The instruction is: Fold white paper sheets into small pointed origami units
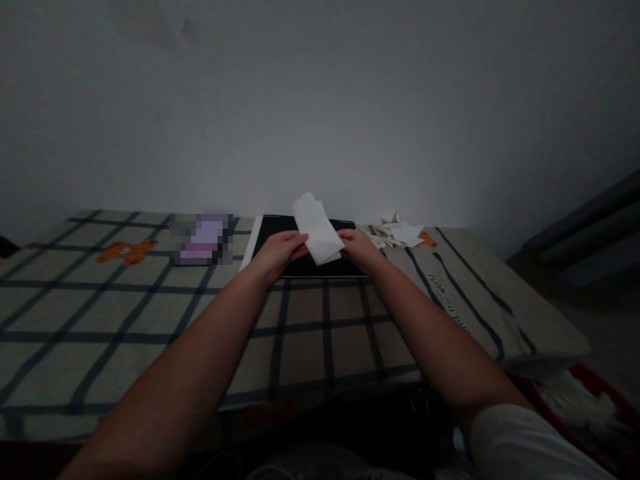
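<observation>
A folded sheet of white paper (318, 228) is held up between my two hands, tilted, over a flat black pad (320, 268) with a white strip along its left side. My left hand (281, 253) pinches the paper's left edge, thumb on the near face. On the other side, my right hand (361, 249) grips the lower right edge, its fingertips partly behind the sheet. Just beyond the right hand lies a loose pile of folded white papers (397, 233).
A checked cloth (150, 313) with orange figures and printed lettering covers the table, which stands against a pale wall (320, 100). A blurred-out rectangular device (205, 239) lies to the left. At lower right is a red-edged container (600, 387) with pale contents.
</observation>
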Available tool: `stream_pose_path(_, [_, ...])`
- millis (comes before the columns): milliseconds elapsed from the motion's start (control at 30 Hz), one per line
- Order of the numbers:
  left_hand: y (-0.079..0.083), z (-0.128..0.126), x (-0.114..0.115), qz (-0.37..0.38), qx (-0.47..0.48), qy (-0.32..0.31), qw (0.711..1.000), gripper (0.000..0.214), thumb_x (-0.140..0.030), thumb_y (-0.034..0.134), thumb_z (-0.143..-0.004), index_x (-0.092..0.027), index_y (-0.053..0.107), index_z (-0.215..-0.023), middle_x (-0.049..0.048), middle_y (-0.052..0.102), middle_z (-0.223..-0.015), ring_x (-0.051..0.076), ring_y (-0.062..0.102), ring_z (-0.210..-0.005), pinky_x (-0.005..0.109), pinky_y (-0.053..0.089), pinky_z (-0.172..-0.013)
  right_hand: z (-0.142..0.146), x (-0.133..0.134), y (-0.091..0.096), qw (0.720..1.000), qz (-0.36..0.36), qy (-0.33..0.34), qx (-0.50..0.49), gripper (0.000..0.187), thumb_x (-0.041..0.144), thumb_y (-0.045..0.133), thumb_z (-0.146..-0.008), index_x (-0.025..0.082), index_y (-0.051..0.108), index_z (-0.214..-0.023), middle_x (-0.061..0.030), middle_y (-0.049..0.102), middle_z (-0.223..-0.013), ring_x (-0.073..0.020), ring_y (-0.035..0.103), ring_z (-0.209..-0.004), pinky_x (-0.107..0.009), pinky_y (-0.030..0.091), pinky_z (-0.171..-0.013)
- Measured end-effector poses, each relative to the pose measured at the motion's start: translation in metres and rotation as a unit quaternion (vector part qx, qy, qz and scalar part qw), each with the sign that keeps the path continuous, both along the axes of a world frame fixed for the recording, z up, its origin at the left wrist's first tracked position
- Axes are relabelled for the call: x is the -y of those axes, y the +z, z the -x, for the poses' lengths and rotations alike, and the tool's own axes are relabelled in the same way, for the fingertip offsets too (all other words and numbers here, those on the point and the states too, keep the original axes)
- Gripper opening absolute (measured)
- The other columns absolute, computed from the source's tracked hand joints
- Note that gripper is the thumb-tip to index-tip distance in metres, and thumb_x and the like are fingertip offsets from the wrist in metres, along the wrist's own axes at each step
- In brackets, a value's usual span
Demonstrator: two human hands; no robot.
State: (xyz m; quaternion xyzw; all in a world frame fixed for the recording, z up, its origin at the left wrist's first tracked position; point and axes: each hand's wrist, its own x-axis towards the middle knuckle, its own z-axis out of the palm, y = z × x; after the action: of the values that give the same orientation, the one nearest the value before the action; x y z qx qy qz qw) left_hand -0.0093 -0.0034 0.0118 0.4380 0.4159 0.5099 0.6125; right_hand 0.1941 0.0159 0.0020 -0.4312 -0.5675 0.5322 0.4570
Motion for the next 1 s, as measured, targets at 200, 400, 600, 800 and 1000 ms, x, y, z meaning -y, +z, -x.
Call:
stream_pose_path(200, [0.0004, 0.0015, -0.0002, 0.002, -0.005, 0.001, 1.0, 0.009, -0.013, 0.067, -0.084, -0.015, 0.074, -0.08, 0.0073, 0.076, -0.09, 0.014, 0.069, -0.085, 0.032, 0.054, -0.095, -0.0002, 0.0015, 0.0029, 0.996, 0.032, 0.032, -0.073, 0.033, 0.052, 0.079, -0.068, 0.021, 0.067, -0.07, -0.0002, 0.068, -0.068, -0.0115, 0.058, -0.06, -0.025, 0.048, -0.057])
stream_pose_path(400, [-0.0053, 0.002, -0.001, -0.008, -0.048, -0.031, 0.998, 0.002, -0.016, 0.075, -0.075, -0.014, 0.075, -0.077, 0.0076, 0.075, -0.086, 0.016, 0.068, -0.082, 0.035, 0.055, -0.092, 0.0002, 0.0029, 0.0067, 0.999, 0.002, 0.01, -0.041, 0.039, 0.056, 0.078, -0.068, 0.019, 0.068, -0.071, -0.0009, 0.067, -0.068, -0.0127, 0.058, -0.062, -0.028, 0.049, -0.061])
stream_pose_path(600, [-0.0045, 0.0007, -0.0013, -0.004, -0.044, -0.02, 0.999, 0.013, -0.025, 0.078, -0.076, -0.015, 0.076, -0.084, 0.0098, 0.076, -0.094, 0.017, 0.069, -0.087, 0.034, 0.056, -0.088, -0.0011, 0.0032, 0.0064, 1.0, -0.021, -0.016, 0.014, 0.028, 0.044, 0.08, -0.064, 0.019, 0.071, -0.073, -0.0006, 0.067, -0.069, -0.0138, 0.058, -0.065, -0.03, 0.048, -0.066])
stream_pose_path(800, [-0.0027, 0.0011, -0.0019, -0.012, -0.021, 0.018, 1.0, 0.016, -0.029, 0.08, -0.076, -0.014, 0.075, -0.08, 0.009, 0.076, -0.09, 0.016, 0.068, -0.083, 0.033, 0.055, -0.088, -0.0019, 0.0047, 0.0064, 0.999, -0.03, -0.005, 0.04, 0.029, 0.043, 0.079, -0.064, 0.018, 0.073, -0.075, -0.0002, 0.068, -0.069, -0.0125, 0.057, -0.062, -0.03, 0.046, -0.064])
stream_pose_path(1000, [-0.0009, 0.0009, -0.0014, 0.006, -0.029, 0.021, 0.999, 0.016, -0.026, 0.082, -0.074, -0.013, 0.073, -0.075, 0.0078, 0.076, -0.084, 0.016, 0.067, -0.079, 0.032, 0.054, -0.086, 0.0, 0.0057, 0.0085, 0.999, -0.025, -0.004, 0.043, 0.028, 0.04, 0.081, -0.062, 0.017, 0.072, -0.076, -0.0004, 0.07, -0.071, -0.013, 0.059, -0.064, -0.03, 0.048, -0.067])
